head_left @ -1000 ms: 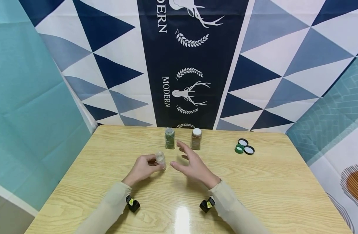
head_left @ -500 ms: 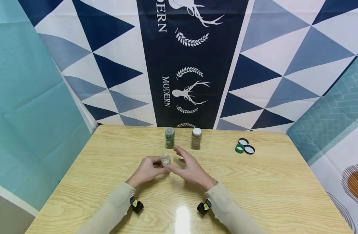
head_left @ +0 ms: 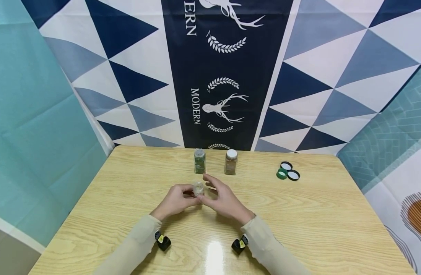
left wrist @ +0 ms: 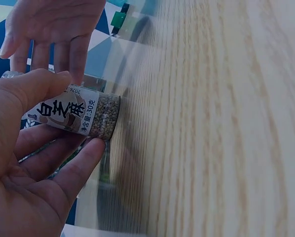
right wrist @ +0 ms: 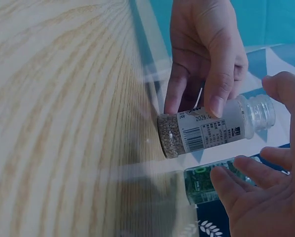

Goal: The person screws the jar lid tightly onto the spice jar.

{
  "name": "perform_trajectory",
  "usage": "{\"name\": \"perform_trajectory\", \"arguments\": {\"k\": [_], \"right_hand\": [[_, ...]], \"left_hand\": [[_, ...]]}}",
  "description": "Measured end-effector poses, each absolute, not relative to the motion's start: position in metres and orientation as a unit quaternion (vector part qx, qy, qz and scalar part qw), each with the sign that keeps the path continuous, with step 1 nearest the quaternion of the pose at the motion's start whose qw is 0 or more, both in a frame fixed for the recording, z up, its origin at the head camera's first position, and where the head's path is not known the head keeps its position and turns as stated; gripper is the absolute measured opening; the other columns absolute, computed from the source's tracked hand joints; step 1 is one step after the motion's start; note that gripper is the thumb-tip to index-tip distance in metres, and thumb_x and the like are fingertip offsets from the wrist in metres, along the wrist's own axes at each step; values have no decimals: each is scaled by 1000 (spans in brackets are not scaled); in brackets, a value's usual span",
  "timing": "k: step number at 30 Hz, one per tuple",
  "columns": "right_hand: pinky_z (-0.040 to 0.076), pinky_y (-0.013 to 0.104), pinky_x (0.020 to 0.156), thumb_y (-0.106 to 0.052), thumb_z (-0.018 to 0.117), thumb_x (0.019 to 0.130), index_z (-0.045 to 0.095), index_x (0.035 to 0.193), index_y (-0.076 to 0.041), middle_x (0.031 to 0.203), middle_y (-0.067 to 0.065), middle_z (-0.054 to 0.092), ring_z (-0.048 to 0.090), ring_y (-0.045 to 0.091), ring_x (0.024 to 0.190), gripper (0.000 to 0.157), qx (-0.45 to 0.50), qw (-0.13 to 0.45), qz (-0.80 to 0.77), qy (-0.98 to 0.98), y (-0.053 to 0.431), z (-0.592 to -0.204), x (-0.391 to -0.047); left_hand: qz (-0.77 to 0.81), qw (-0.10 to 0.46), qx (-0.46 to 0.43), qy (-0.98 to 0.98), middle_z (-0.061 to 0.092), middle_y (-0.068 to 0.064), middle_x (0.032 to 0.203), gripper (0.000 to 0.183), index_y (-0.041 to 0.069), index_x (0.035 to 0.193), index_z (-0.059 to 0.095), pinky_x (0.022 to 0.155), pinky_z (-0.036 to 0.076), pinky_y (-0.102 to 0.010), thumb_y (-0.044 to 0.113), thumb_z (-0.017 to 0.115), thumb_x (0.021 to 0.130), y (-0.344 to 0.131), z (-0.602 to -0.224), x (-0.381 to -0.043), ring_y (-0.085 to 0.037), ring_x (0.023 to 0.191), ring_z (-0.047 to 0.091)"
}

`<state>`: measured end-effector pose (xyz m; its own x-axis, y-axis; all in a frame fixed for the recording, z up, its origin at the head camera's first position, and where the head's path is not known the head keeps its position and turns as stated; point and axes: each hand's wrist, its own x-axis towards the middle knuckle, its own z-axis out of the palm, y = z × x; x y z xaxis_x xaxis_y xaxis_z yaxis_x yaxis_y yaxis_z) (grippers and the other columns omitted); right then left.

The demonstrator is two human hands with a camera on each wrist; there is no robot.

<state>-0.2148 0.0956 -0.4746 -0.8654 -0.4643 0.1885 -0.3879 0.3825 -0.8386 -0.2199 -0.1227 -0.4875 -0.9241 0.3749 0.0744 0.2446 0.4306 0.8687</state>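
Observation:
A small clear seasoning jar (head_left: 198, 188) with a bare threaded neck and a white label stands near the table's middle. Pale seeds, like sesame, fill its lower part, as the left wrist view of the jar (left wrist: 81, 111) shows. My left hand (head_left: 177, 199) grips it by the side, thumb on the label and fingers behind. Across from it, my right hand (head_left: 224, 199) has its fingers spread and relaxed. In the right wrist view, the right thumb is close to the jar's neck (right wrist: 261, 112), with a gap visible between them.
Behind the hands stand a jar of green herbs (head_left: 199, 162) with a greyish top and a brown-filled jar (head_left: 231, 163) with a white top. Farther right lie a green lid (head_left: 282, 173) and two black-rimmed lids (head_left: 293, 175) on the wooden table (head_left: 320, 214). A patterned cloth (head_left: 138, 76) hangs behind.
My left hand has moved the seed jar slightly right and nearer the right hand. My right hand has shifted a little left and down, its fingers now beside the jar.

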Motion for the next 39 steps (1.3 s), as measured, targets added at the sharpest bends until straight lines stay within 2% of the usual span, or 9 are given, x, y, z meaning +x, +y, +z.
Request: {"name": "perform_trajectory", "arguments": {"k": [8,14,17,23,29,39], "right_hand": [[50,41,112,-27,72,99,39,159,-11,154,14,51,58,32,135,71,-262,48,-493,828,95,-479,-215],[54,37,106,-23,69,100,44,154,-3,149,21,55,62,32,129,63,-277,34,-493,824,94,-479,-216],[56,33,103,-22,69,101,50,149,0,143,19,60,64,29,127,57,-275,30,-499,821,95,-480,-215],[56,30,102,-20,72,99,62,138,-4,134,12,68,66,25,124,44,-257,26,-508,821,99,-481,-213],[57,31,102,-20,72,99,62,138,-4,135,14,67,66,27,124,44,-252,34,-524,813,103,-481,-211],[57,27,99,-23,72,99,64,136,-7,131,10,69,66,25,122,41,-240,30,-519,820,109,-480,-208]], "left_hand": [[504,67,194,839,77,-8,116,29,9,118,77,94,60,-33,19,79,91,-121,-489,-220,-20,105,72],[504,61,199,838,76,-7,117,28,10,117,77,96,60,-36,18,79,91,-119,-491,-220,-21,107,73],[505,59,204,837,77,-6,117,29,12,117,78,97,60,-36,21,81,90,-117,-492,-220,-21,107,72],[516,55,210,829,77,-6,116,30,13,116,78,98,59,-41,26,83,89,-111,-494,-220,-22,107,73],[524,54,205,825,77,-5,116,31,14,117,78,98,59,-40,25,83,89,-107,-496,-218,-21,108,72],[531,44,205,821,76,-5,119,35,12,122,76,98,59,-37,25,82,90,-100,-500,-216,-20,110,72]]}}
